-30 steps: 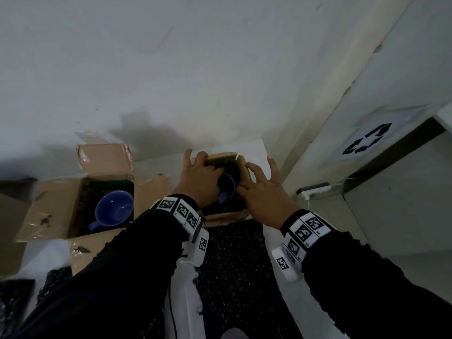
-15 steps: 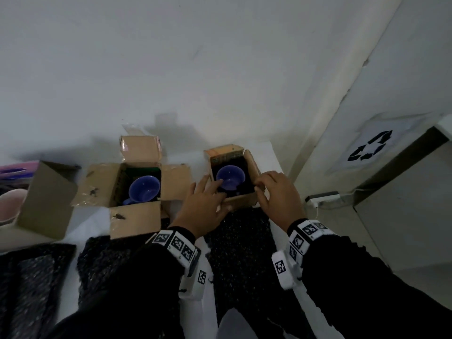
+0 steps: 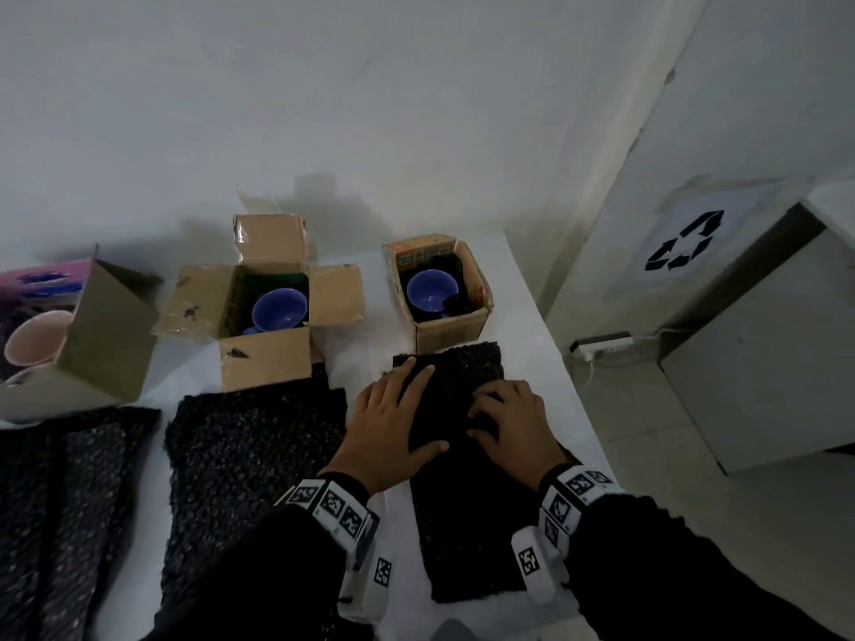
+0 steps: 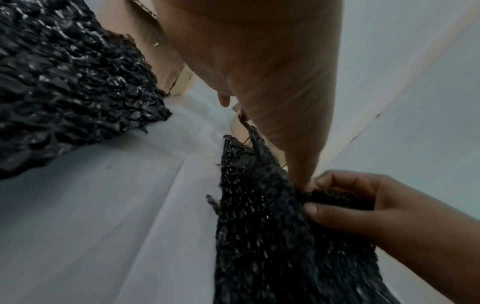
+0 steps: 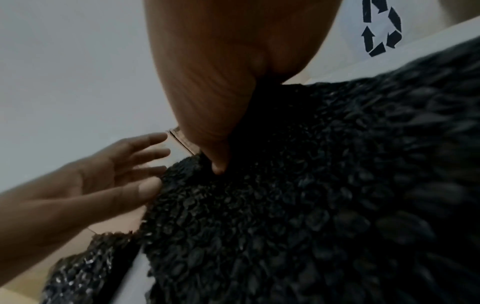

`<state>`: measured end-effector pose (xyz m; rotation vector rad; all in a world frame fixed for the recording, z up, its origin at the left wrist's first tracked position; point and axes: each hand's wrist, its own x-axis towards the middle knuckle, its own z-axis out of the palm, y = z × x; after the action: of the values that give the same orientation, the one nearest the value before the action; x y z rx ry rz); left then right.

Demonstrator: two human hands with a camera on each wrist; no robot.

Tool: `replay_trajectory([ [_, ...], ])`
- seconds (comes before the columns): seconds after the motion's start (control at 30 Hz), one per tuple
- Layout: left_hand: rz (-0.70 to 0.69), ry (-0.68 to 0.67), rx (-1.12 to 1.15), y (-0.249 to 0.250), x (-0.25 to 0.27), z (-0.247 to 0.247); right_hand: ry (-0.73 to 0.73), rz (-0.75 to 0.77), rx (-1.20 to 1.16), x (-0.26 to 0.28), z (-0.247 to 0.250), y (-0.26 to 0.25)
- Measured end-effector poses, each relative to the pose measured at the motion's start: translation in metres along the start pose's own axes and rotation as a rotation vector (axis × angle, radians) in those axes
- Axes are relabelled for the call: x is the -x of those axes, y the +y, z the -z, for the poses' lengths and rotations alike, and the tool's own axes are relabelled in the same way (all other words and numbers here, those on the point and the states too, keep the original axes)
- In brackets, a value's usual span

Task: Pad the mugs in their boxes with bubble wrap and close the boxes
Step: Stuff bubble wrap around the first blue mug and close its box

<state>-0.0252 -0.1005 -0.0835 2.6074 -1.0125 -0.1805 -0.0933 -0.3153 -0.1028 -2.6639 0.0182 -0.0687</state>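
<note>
Both hands on bubble-wrap strip (image 3: 451, 411) – target box (image 3: 444, 289) directly above in frame.
L hand (image 3: 386, 425) flat, fingers straight; R hand (image 3: 511, 421) fingers curled, pinching strip; long axis runs toward box.

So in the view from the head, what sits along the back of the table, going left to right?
Box with a pink mug → open box with a blue mug → smaller box with a blue mug → bin with a recycling sign.
</note>
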Motion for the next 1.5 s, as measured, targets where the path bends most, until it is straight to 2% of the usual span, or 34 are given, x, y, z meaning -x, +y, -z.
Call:
replay_trajectory([
  [0.1, 0.091, 0.024, 0.227, 0.008, -0.005, 0.003, 0.049, 0.114, -0.248, -0.004, 0.013, -0.006],
  [0.2, 0.205, 0.074, 0.532, 0.008, -0.016, 0.009, 0.104, 0.149, -0.388, -0.007, 0.031, -0.015],
  [0.3, 0.126, 0.109, 0.504, 0.011, -0.021, 0.026, 0.146, 0.086, -0.513, -0.008, 0.046, -0.021],
  [0.4, 0.075, 0.273, 0.558, 0.013, -0.023, 0.038, 0.121, -0.039, -0.487, -0.008, 0.054, -0.015],
  [0.5, 0.133, 0.433, 0.656, 0.014, -0.027, 0.05, 0.012, -0.137, -0.461, -0.009, 0.059, -0.006],
  [0.57, 0.191, 0.506, 0.705, 0.015, -0.029, 0.061, 0.018, -0.128, -0.424, -0.01, 0.061, -0.003],
  [0.63, 0.247, 0.463, 0.736, 0.015, -0.034, 0.07, 0.048, -0.11, -0.41, -0.014, 0.064, -0.003],
  [0.7, 0.297, 0.341, 0.746, 0.014, -0.038, 0.076, 0.075, -0.095, -0.445, -0.019, 0.068, -0.005],
  [0.77, 0.285, 0.24, 0.739, 0.015, -0.036, 0.08, 0.091, -0.065, -0.487, -0.023, 0.074, -0.009],
  [0.83, 0.166, 0.184, 0.664, 0.016, -0.033, 0.083, 0.073, -0.024, -0.495, -0.026, 0.08, -0.014],
  [0.9, 0.03, 0.047, 0.588, 0.018, -0.032, 0.084, 0.022, 0.021, -0.487, -0.028, 0.084, -0.019],
  [0.97, -0.048, -0.106, 0.443, 0.019, -0.034, 0.082, -0.014, 0.052, -0.474, -0.028, 0.087, -0.024],
  [1.0, -0.074, -0.135, 0.369, 0.019, -0.036, 0.08, -0.026, 0.049, -0.474, -0.027, 0.089, -0.027],
  [1.07, -0.081, -0.119, 0.257, 0.016, -0.041, 0.078, -0.022, 0.026, -0.485, -0.028, 0.092, -0.03],
  [1.17, -0.011, -0.079, 0.221, 0.013, -0.043, 0.085, -0.004, 0.044, -0.51, -0.026, 0.099, -0.031],
  [1.27, 0.038, -0.071, 0.331, 0.012, -0.049, 0.097, -0.051, 0.054, -0.491, -0.024, 0.107, -0.032],
  [1.33, 0.018, -0.07, 0.444, 0.012, -0.053, 0.105, -0.087, 0.093, -0.4, -0.028, 0.104, -0.032],
  [1.43, -0.008, -0.05, 0.514, -0.001, -0.067, 0.113, -0.016, 0.129, -0.374, -0.044, 0.096, -0.022],
  [1.5, 0.039, -0.074, 0.586, -0.009, -0.075, 0.12, 0.038, 0.135, -0.418, -0.053, 0.095, -0.017],
])
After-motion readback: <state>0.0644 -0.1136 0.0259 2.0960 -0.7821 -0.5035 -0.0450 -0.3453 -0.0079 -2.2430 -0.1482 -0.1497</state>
